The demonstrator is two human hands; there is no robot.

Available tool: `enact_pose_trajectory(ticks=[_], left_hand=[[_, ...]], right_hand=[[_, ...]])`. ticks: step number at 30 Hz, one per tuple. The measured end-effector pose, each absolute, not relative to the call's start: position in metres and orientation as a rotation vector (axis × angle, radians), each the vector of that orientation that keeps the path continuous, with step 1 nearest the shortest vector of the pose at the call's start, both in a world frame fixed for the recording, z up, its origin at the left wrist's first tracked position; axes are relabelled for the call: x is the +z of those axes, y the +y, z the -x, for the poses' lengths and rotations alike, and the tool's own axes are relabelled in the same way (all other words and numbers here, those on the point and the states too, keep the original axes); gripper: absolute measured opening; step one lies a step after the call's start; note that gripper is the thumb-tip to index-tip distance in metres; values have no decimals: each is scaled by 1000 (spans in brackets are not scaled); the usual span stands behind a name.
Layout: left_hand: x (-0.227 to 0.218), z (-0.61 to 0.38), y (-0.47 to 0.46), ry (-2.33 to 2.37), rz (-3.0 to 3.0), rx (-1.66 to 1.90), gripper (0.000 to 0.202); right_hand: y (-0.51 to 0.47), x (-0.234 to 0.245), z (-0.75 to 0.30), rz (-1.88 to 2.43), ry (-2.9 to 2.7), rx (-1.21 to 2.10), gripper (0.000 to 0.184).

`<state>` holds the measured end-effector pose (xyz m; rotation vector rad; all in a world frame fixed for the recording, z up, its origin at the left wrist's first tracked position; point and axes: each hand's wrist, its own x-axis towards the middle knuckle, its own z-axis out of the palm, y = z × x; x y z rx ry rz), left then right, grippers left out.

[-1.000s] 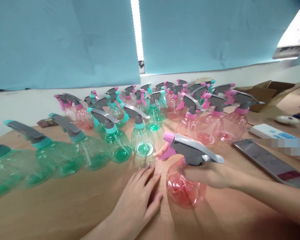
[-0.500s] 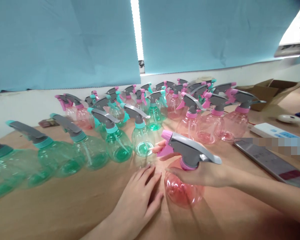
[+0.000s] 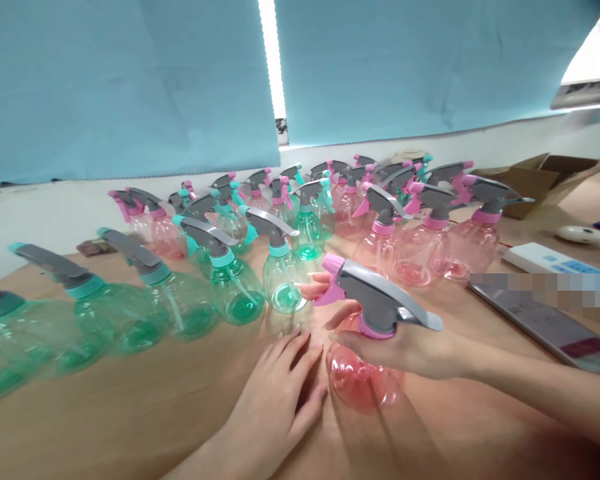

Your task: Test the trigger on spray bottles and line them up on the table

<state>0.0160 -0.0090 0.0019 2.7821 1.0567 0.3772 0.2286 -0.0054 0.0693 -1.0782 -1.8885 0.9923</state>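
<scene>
A pink spray bottle [image 3: 363,380] with a grey sprayer head and pink nozzle stands on the wooden table in front of me. My right hand [image 3: 405,350] wraps round it just below the pink collar, thumb on the near side. Some of its fingertips reach out past the pink trigger [image 3: 331,293]. Flat on the table just left of that bottle lies my left hand [image 3: 275,387], fingers stretched out and holding nothing. Beyond its fingertips is a clear green spray bottle [image 3: 284,283] with a turquoise collar.
Green spray bottles [image 3: 140,313] line the left side; pink ones [image 3: 423,250] stand at the right, with several of both colours behind. On the right are a phone [image 3: 535,327], a white box [image 3: 550,257], a white mouse-shaped object [image 3: 580,235] and an open carton [image 3: 545,183].
The fingers of my right hand have spread a little apart near the trigger. The bottle has barely shifted, and my left hand stays where it was.
</scene>
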Motion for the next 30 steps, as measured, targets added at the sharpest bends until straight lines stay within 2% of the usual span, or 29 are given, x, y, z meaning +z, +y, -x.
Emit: enact_pose_trajectory(ticks=[3,20,25,30], left_hand=[[2,-16,-9,1059,-2786,373,29],[0,-13,-9,1069,-2820,398,42],[-3,-12,-9,1070,-2820,427,44],[-3,-13,-9,1069,-2813,425,43]], right_hand=[[-6,71,-229,1126,-1918,941,3],[3,71,-234,1201,-1823,865,6],[3,70,-234,1200,-1817,877,11],[3,70,-235,1142,-1844,848,5]])
